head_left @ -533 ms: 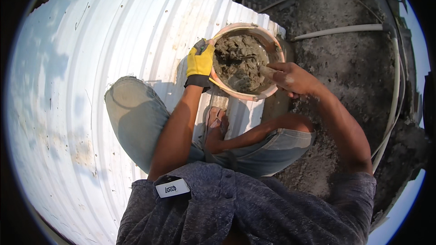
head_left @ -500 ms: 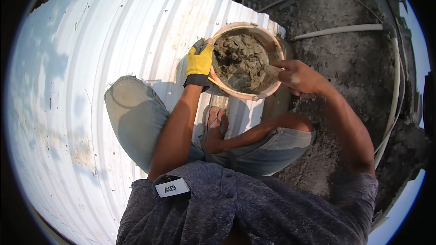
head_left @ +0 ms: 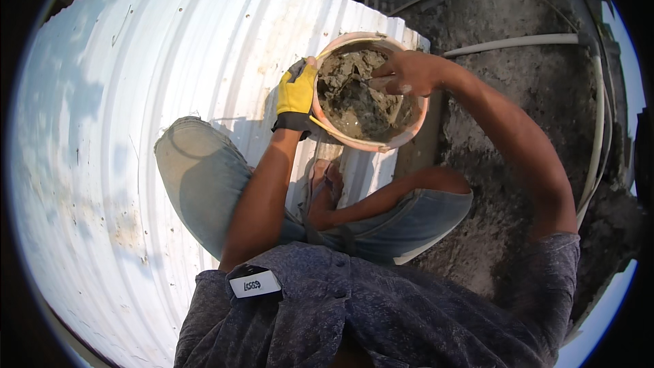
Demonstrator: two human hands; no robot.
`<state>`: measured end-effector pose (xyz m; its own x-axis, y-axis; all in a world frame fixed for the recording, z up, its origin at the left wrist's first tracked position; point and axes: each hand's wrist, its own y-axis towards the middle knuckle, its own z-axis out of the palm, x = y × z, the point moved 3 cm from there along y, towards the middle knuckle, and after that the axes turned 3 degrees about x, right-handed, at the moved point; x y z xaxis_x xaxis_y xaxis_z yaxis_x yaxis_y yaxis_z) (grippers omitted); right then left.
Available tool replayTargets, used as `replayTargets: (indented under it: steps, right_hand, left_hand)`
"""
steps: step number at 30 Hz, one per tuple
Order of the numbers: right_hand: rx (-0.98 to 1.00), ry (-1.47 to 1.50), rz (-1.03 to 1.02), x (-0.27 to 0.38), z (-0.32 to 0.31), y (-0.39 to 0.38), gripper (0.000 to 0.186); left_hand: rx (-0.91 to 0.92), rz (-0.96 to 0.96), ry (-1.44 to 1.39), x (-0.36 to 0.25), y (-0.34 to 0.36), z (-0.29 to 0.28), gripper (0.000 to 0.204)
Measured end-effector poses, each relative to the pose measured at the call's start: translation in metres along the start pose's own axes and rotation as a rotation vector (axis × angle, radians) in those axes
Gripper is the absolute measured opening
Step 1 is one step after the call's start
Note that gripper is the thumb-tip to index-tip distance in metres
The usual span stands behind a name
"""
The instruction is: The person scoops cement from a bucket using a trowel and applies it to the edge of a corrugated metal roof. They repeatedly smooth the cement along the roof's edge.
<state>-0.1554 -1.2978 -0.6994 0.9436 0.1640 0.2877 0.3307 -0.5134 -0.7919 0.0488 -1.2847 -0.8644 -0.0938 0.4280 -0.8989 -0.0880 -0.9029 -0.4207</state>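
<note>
A round, pale orange bucket [head_left: 371, 144] stands tilted slightly in front of me, holding wet grey mortar [head_left: 347, 109]. My left hand [head_left: 296, 95], in a yellow and black work glove with a bare fingertip showing, is closed on the bucket's left rim beside its yellow handle [head_left: 319, 123]. Over the right side of the bucket reaches my bare right hand [head_left: 409, 73], its fingers curled and pointing down into the mortar. Something thin and dark shows at its fingertips, but most of what it grips is hidden by the hand and the mortar.
White corrugated metal sheeting [head_left: 170, 48] lies under the bucket's left side and my bent legs. To the right is a rough, dark concrete surface [head_left: 504, 20] with a pale pipe [head_left: 511, 44] across it. My sandalled foot [head_left: 325, 184] is close below the bucket.
My right hand has moved from the bucket's right rim up and left, in over the mortar. The mortar's surface has been turned over. My left hand keeps its hold on the rim.
</note>
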Motion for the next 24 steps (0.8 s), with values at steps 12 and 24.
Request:
replayTargets:
  steps: [12,24]
  right_hand:
    - [-0.115,0.137,0.067,-0.059,0.066,-0.06,0.058]
    - [-0.229,0.019,0.075,0.003,-0.056,-0.109,0.051]
  left_hand:
    - [-0.062,0.031,-0.037,0.018,0.014,0.004,0.052]
    - [-0.051,0.004,0.035,-0.007,-0.003,0.002,0.053]
